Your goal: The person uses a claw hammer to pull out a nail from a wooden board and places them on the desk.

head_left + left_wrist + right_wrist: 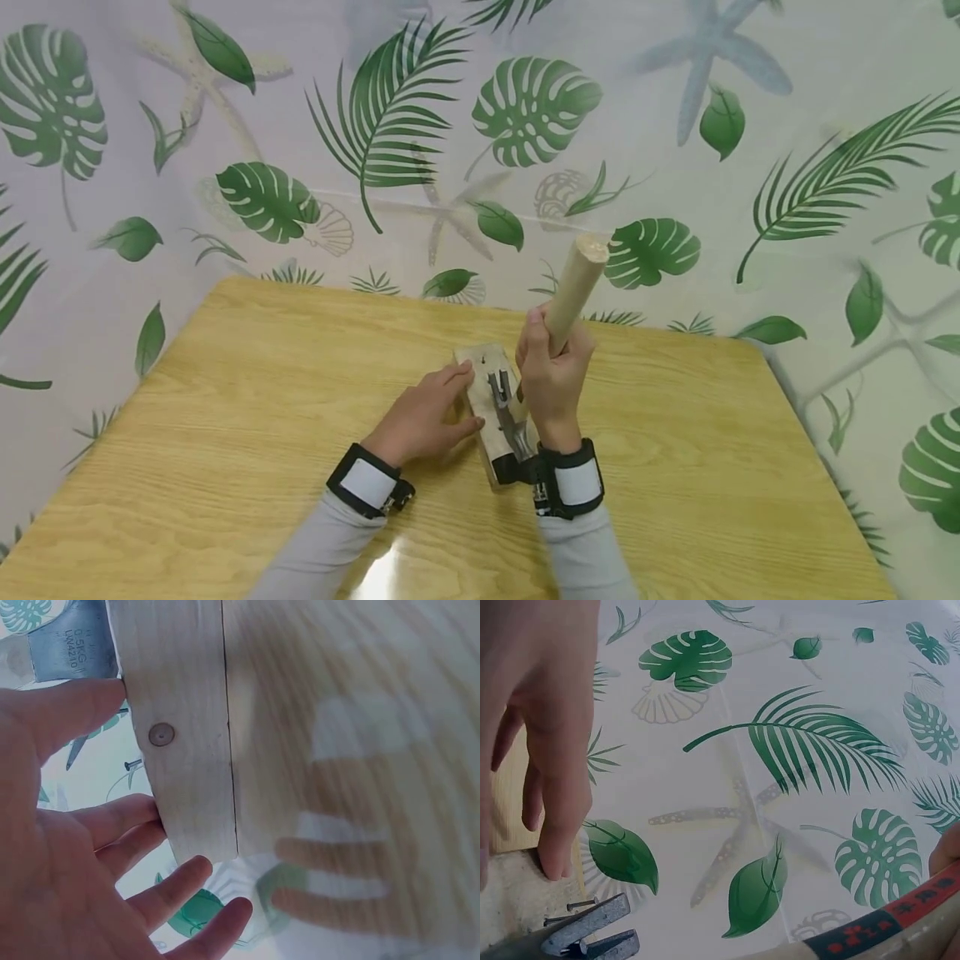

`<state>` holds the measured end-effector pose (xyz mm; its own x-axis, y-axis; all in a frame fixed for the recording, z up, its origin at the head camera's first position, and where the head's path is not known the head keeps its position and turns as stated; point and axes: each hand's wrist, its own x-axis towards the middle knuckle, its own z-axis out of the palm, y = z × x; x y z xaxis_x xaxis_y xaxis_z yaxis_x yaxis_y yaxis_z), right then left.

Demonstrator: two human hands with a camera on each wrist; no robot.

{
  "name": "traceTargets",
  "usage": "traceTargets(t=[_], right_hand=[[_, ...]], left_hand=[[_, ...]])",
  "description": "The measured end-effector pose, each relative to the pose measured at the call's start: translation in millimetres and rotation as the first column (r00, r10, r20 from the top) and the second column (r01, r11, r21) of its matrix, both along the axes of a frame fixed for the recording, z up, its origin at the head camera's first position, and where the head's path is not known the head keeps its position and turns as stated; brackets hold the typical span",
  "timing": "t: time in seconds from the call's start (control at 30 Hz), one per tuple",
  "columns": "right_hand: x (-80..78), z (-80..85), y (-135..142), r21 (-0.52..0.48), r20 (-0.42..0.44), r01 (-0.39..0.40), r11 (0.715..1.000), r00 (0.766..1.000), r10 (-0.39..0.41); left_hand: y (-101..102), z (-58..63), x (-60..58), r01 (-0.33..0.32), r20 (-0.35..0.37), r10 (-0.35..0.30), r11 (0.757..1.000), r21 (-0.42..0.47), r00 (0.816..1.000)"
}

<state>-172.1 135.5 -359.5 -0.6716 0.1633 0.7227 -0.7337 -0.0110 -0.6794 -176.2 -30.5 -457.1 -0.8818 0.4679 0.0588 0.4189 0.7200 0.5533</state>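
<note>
My right hand (555,375) grips the wooden handle (576,287) of a claw hammer, its butt tilted up and away to the right. The grey hammer head (514,429) lies low over a pale wooden board (483,437). Its claw (592,926) points away from me, with a nail between the two prongs. More nails (581,904) stand up from the board beside the claw. My left hand (427,417) touches the board's left edge with thumb and fingertips, the fingers fairly straight. In the left wrist view the board's side shows a round knot (161,735).
The board lies on a yellow wood-grain table (300,358), near its middle. Behind the table hangs a pale cloth (420,258) printed with green leaves and starfish. Each wrist wears a black strap (367,482).
</note>
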Motion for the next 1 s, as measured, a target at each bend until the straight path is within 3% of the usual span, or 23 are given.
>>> traceTargets(t=[0.1, 0.3, 0.47, 0.63, 0.77, 0.9, 1.0], right_hand=[[1.2, 3.9, 3, -0.037, -0.018, -0.029, 0.999, 0.999, 0.029], [5.5, 16.7, 16, -0.16, -0.099, -0.173, 0.972, 0.982, 0.158], [18.9, 32.5, 25, -0.175, -0.124, -0.191, 0.966, 0.977, 0.171], [32.1, 44.9, 28, -0.228, -0.131, -0.23, 0.946, 0.97, 0.204], [38.0, 50.9, 27, -0.24, -0.146, -0.262, 0.935, 0.962, 0.232], [40.2, 54.0, 26, -0.237, -0.155, -0.265, 0.935, 0.96, 0.233], [40.6, 55.0, 25, -0.233, -0.147, -0.255, 0.939, 0.963, 0.225]], left_hand=[[1, 1.4, 1.4, -0.003, -0.001, 0.003, 1.0, -0.004, 1.0], [0, 5.9, 4.3, -0.01, 0.024, 0.01, 1.0, 0.004, 1.0], [2, 10.4, 5.5, -0.017, 0.025, 0.016, 1.0, 0.004, 1.0], [6, 10.0, 4.1, -0.024, -0.073, 0.024, 1.0, 0.003, 0.997], [13, 14.9, 3.3, 0.029, -0.177, -0.001, 0.988, 0.152, 0.984], [20, 24.3, 5.7, 0.134, -0.178, -0.08, 0.941, 0.312, 0.981], [23, 29.3, 8.3, 0.163, -0.184, -0.106, 0.929, 0.331, 0.977]])
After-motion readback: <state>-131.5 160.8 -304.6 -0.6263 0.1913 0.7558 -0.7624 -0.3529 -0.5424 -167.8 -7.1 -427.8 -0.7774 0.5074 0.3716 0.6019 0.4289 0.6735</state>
